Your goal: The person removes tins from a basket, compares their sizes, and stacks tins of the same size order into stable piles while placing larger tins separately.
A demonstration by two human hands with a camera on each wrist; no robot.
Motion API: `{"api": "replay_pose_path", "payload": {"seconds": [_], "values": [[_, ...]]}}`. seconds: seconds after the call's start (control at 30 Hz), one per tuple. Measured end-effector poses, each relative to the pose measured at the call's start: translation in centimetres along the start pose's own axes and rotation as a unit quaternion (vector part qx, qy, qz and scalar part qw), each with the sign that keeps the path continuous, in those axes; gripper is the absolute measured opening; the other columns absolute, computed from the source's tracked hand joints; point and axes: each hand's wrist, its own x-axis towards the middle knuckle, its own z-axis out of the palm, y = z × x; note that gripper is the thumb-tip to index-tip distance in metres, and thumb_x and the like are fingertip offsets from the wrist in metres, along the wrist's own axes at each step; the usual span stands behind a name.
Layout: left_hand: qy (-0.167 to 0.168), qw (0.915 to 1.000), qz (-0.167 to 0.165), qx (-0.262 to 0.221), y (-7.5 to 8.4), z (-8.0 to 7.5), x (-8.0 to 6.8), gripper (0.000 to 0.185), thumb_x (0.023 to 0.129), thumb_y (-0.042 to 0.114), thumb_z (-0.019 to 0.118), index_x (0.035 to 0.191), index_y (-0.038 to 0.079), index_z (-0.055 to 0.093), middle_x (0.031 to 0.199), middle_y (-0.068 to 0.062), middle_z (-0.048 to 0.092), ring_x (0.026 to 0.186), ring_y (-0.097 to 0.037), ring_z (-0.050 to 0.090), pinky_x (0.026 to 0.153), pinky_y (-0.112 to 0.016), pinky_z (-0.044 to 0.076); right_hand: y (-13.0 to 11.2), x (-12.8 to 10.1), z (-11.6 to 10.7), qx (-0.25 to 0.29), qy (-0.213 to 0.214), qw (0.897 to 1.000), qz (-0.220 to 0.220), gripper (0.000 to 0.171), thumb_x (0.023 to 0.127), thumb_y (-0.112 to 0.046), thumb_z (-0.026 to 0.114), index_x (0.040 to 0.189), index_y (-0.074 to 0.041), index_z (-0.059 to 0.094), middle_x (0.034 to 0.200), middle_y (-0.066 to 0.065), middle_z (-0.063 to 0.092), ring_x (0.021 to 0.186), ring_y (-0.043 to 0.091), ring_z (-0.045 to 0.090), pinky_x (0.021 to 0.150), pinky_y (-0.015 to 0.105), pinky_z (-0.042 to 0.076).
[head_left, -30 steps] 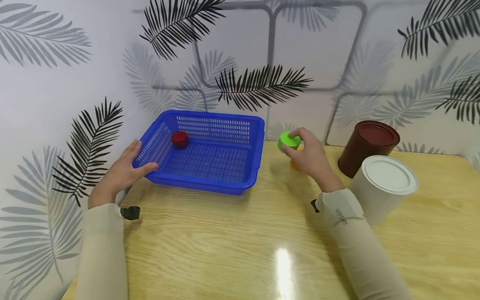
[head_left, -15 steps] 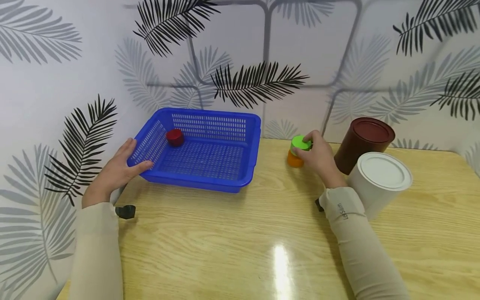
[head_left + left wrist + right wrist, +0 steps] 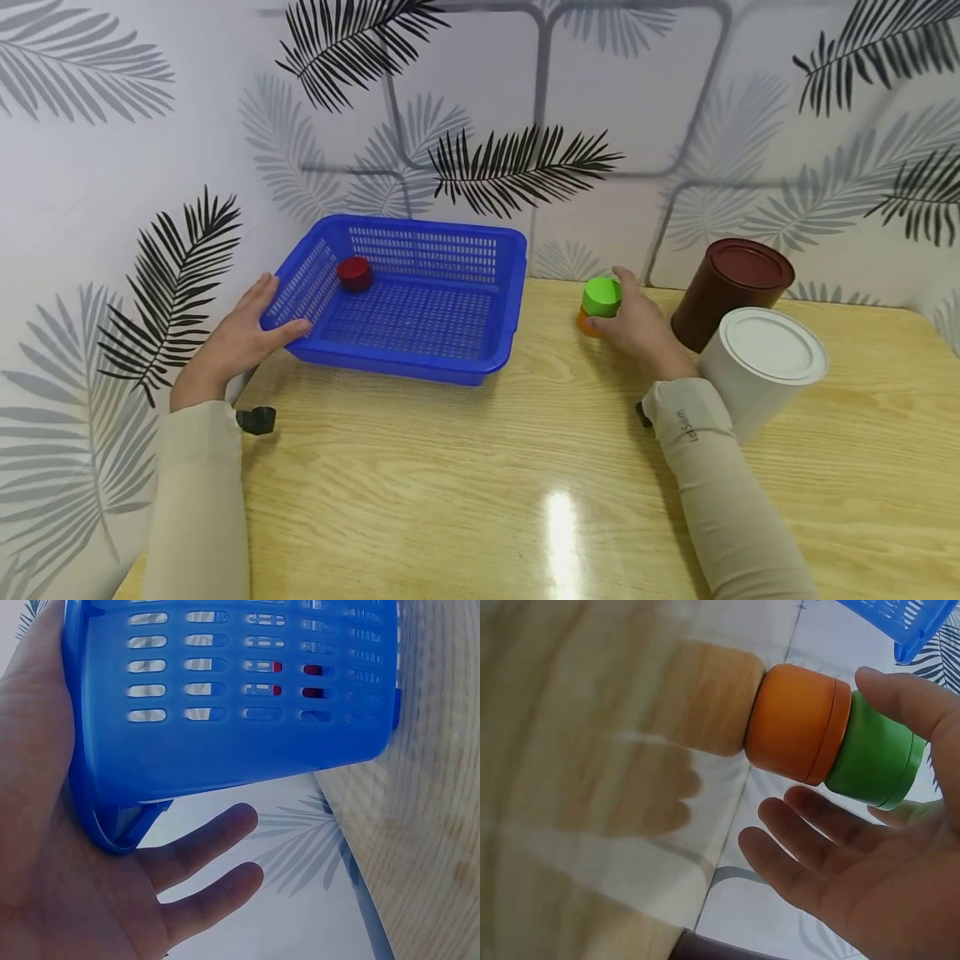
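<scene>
My right hand (image 3: 639, 327) is around a small round green container (image 3: 602, 296), its thumb and fingers spread loosely. The green container sits on top of a similar orange one (image 3: 588, 322), the two stacked upright on the table. In the right wrist view a gap shows between the lower fingers (image 3: 795, 874) and the stack; whether the thumb touches it I cannot tell. My left hand (image 3: 236, 343) rests against the rim of a blue plastic basket (image 3: 420, 364), with straight fingers outside and the thumb along the front corner. A small red round container (image 3: 355, 273) lies inside the basket's back left corner.
A dark brown cylindrical can (image 3: 731, 292) stands right of my right hand, close to the wall. A larger white can (image 3: 765, 367) stands in front of it, near my right sleeve (image 3: 720, 475). The wooden table (image 3: 420, 500) meets a leaf-patterned wall (image 3: 480, 100).
My right hand has brought the green container over the orange one, set it down on top and loosened its fingers. The left hand has stayed at the basket.
</scene>
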Motion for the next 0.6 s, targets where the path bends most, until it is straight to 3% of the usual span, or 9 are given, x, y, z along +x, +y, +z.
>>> {"api": "replay_pose_path", "payload": {"seconds": [0.3,0.47,0.6], "values": [[0.000,1.0000,0.003,0.004,0.0,-0.3,0.2,0.108,0.093,0.066,0.059,0.162,0.018,-0.008,0.168,0.000,-0.016,0.152,-0.038,-0.007,0.114,-0.070,0.009,-3.4,-1.1,-1.3,0.009,0.070,0.996,-0.061,0.099,0.092,-0.042,0.074,0.164,-0.014,0.011,0.163,0.024,0.016,0.146,0.046,0.021,0.113,0.063,0.024],[-0.001,1.0000,0.009,0.004,0.1,-0.3,0.2,0.108,0.093,0.066,0.058,0.162,0.015,-0.008,0.168,-0.003,-0.016,0.152,-0.036,-0.008,0.115,-0.067,0.007,-6.4,-1.6,-1.1,0.021,0.098,0.988,-0.114,0.089,0.094,-0.044,0.071,0.162,-0.015,0.021,0.163,0.018,0.021,0.147,0.039,0.023,0.115,0.060,0.024],[0.001,1.0000,0.006,0.002,0.0,-0.3,0.1,0.108,0.093,0.066,0.058,0.162,0.016,-0.008,0.168,-0.002,-0.016,0.152,-0.037,-0.007,0.115,-0.068,0.008,-9.3,-1.0,-0.7,0.017,0.096,0.984,-0.151,0.084,0.096,-0.044,0.069,0.162,-0.017,0.025,0.165,0.012,0.022,0.151,0.032,0.020,0.118,0.056,0.020]]}}
